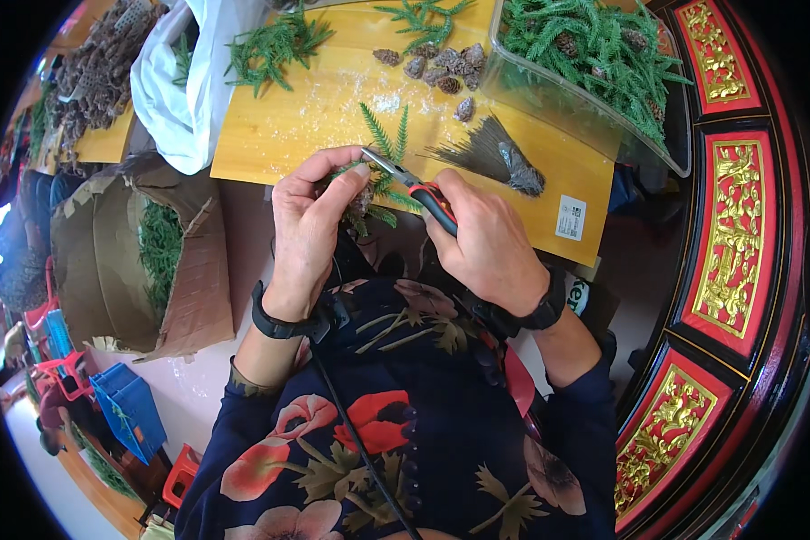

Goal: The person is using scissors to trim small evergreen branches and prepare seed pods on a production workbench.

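My left hand (310, 205) comes in from below with its back up, thumb and forefinger pinching a green sprig (391, 151) just over the near edge of the worktop (288, 130). Something brown shows beneath that thumb, too hidden to tell. My right hand (484, 236) is curled round the red-and-black handles of a pair of pliers (429, 196), which slant up and leftward so that their tip reaches my left fingertips; I cannot tell whether they bite on anything. Both elbows are bent, and I wear a dark band on each wrist.

The worktop is yellow wood, sprinkled with white bits (383, 101). Further back lie loose greenery (279, 52) and a group of pine cones (459, 63); a bundle of dark, thin strands (517, 171) fans out beyond my right hand. At the far right corner stands a clear plastic box (549, 99) heaped with green sprigs, and a white plastic bag (184, 108) hangs at the left edge.

To my left are an open cardboard box (108, 261) with greenery inside, a blue crate (128, 409) and a red stool (182, 472). Gilded carved panels (727, 238) on red line my right side.
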Motion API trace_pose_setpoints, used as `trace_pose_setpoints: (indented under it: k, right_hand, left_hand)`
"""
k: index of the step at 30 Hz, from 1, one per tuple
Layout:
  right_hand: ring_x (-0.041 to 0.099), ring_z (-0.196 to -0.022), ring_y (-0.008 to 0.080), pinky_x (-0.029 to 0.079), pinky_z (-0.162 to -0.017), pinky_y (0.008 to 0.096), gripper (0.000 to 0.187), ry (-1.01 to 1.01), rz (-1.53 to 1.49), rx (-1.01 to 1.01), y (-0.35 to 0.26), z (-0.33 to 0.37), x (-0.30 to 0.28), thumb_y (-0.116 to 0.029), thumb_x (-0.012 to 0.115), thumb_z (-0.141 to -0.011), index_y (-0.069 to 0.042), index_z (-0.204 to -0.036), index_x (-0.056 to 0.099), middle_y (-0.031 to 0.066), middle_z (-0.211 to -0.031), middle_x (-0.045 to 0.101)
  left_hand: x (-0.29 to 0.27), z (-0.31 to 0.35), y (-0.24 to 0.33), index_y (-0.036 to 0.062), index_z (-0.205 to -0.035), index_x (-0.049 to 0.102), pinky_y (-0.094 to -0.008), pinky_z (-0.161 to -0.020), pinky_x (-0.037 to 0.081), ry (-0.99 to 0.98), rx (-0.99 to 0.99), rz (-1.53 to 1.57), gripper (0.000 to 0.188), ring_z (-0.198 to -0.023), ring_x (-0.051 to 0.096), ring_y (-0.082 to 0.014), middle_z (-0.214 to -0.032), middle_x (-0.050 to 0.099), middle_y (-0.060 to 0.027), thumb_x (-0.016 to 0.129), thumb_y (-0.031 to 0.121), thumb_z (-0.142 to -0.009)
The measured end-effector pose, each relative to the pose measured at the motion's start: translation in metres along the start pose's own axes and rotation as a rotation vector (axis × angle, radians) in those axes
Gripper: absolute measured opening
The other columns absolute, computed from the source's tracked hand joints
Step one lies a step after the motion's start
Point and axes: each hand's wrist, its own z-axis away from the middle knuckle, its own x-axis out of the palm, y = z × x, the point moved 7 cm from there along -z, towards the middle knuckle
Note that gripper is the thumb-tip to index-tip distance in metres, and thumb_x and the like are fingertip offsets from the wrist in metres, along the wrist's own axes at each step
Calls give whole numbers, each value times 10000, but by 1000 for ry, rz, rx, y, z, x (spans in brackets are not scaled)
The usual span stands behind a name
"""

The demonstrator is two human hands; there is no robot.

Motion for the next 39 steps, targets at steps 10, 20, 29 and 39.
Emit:
trace_pose_setpoints:
  k: [10,20,29,39]
  right_hand:
    - [532,-748,433,389,-632,477,182,-184,-155,76,12,-6,14,-144,565,-863,2,-882,458,228,-756,535]
    - [579,-673,343,440,-607,441,116,164,470,-79,-1,-14,-3,-104,577,-804,-43,-867,501,129,-731,539]
    - [513,-672,162,451,-628,374,91,311,1473,-285,-49,-33,5,-159,532,-783,-101,-850,511,11,-728,450]
    - [571,-880,371,436,-721,423,287,-140,151,87,11,-26,-9,-130,592,-767,-5,-1018,531,168,-909,589]
  left_hand:
    - [-2,-1,-3,-29,-1030,655,-201,-781,455,15,-26,66,194,-831,596,-72,-927,667,-39,586,8,-853]
    - [-5,-6,-19,-11,-1051,640,-190,-761,441,-12,-207,182,211,-796,592,-63,-877,654,-14,583,76,-868]
    - [-11,-16,-38,-13,-1093,624,-194,-786,438,-1,-308,284,252,-817,595,-64,-920,662,-26,578,78,-863]
    - [-10,-14,-15,-36,-1150,599,-211,-823,446,-38,-82,161,303,-877,594,-75,-984,657,-44,569,52,-861]
